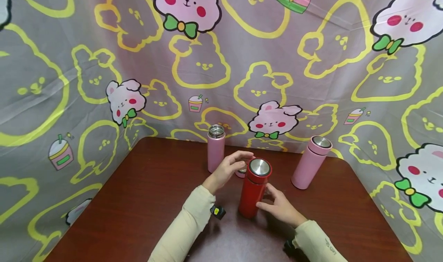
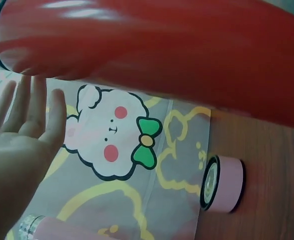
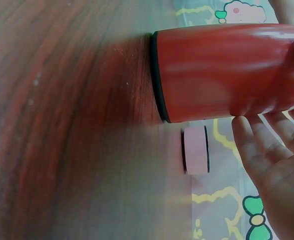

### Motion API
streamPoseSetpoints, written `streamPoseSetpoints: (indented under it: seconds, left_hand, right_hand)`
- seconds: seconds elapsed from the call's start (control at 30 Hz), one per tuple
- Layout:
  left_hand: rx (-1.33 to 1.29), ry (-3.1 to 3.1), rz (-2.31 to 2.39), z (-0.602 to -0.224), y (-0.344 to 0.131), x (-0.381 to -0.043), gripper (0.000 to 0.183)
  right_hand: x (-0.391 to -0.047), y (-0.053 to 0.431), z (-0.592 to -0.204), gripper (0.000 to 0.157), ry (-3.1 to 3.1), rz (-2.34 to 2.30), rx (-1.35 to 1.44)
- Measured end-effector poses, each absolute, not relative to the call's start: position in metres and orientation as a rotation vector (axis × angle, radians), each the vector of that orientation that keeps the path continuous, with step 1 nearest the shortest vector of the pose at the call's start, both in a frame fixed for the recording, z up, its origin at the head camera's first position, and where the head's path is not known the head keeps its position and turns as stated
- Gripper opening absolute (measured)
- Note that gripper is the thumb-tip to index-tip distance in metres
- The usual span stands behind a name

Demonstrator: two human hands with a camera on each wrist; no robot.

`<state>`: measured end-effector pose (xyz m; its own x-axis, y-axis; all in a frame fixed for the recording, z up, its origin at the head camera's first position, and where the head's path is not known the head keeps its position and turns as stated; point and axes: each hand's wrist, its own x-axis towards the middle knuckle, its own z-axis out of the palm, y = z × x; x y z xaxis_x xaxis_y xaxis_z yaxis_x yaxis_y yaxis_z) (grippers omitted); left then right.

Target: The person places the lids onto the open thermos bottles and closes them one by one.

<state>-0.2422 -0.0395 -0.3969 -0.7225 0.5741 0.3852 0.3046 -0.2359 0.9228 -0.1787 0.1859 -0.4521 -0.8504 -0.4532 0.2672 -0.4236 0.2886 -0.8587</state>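
Observation:
A red thermos [image 1: 252, 193] with a silver-topped lid [image 1: 260, 167] stands at mid-table between both hands. My right hand [image 1: 282, 208] holds its lower right side, the thumb in front and the fingers round the back. In the right wrist view, the fingertips [image 3: 241, 120] meet the red wall above its black base ring. Beside the lid is my left hand [image 1: 226, 169], fingers extended. Those fingertips [image 2: 24, 80] reach the thermos's edge in the left wrist view. Behind the thermos, a pink lid [image 2: 231, 184] lies on the table, partly hidden in the head view.
An uncapped pink thermos [image 1: 216, 152] stands at the back, left of the red one. Farther right is a capped pink thermos [image 1: 309, 166]. The brown wooden table [image 1: 138, 208] ends at a cartoon-print cloth [image 1: 207, 70] along the back and sides.

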Motion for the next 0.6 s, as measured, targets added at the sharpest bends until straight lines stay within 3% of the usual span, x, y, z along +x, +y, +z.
streamPoseSetpoints:
  seconds: [0.6]
  left_hand:
    - [1.047,2.111,1.859,-0.362,-0.047,-0.199,0.054]
  right_hand:
    - [-0.177,0.188,-0.451,0.054,2.474,-1.631,-0.861]
